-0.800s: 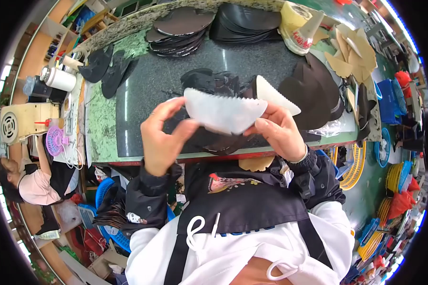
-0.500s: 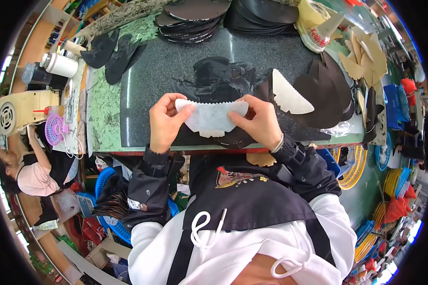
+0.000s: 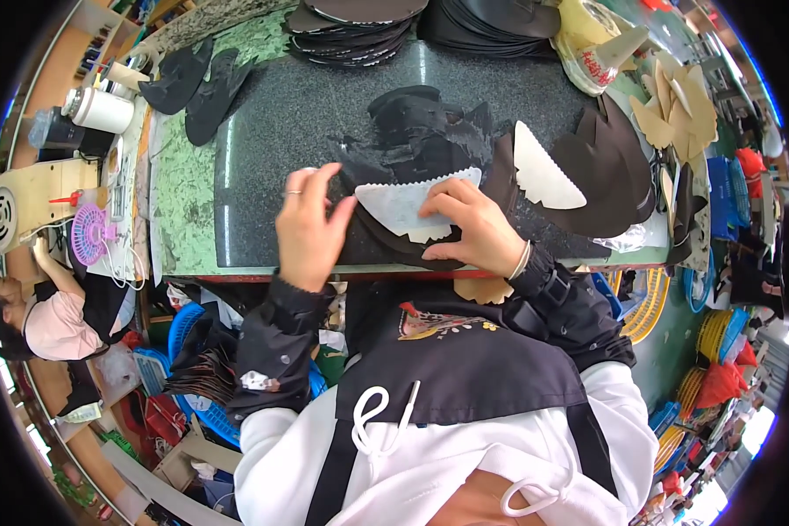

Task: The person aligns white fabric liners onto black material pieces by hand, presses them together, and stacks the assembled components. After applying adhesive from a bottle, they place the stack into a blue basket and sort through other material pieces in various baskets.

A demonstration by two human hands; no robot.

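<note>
A white half-moon backing piece (image 3: pixel 396 207) with a zigzag top edge lies over dark leather pieces (image 3: pixel 403 118), some with glossy smears. On its right part rest the bent fingers of my right hand (image 3: pixel 480 230); the thumb is apart from them, near the lower edge. My left hand (image 3: pixel 309 230) hovers just left of the piece, touching nothing, thumb and fingers spread. A second white zigzag piece (image 3: pixel 545 171) lies to the right, on a spread of brown-black leather pieces (image 3: pixel 607 158).
Stacks of dark cut pieces (image 3: pixel 355 35) stand at the back, beside a yellowish container with a cone nozzle (image 3: pixel 600 57). Tan pieces (image 3: pixel 675 105) lie at the right. Two dark pieces (image 3: pixel 210 96) and a purple fan (image 3: pixel 92 235) are leftward. Another person (image 3: pixel 57 311) works at far left.
The white piece has come down onto the dark leather and tilted. My left hand has let go and opened to its left; my right hand has shifted from pinching its end to resting on it.
</note>
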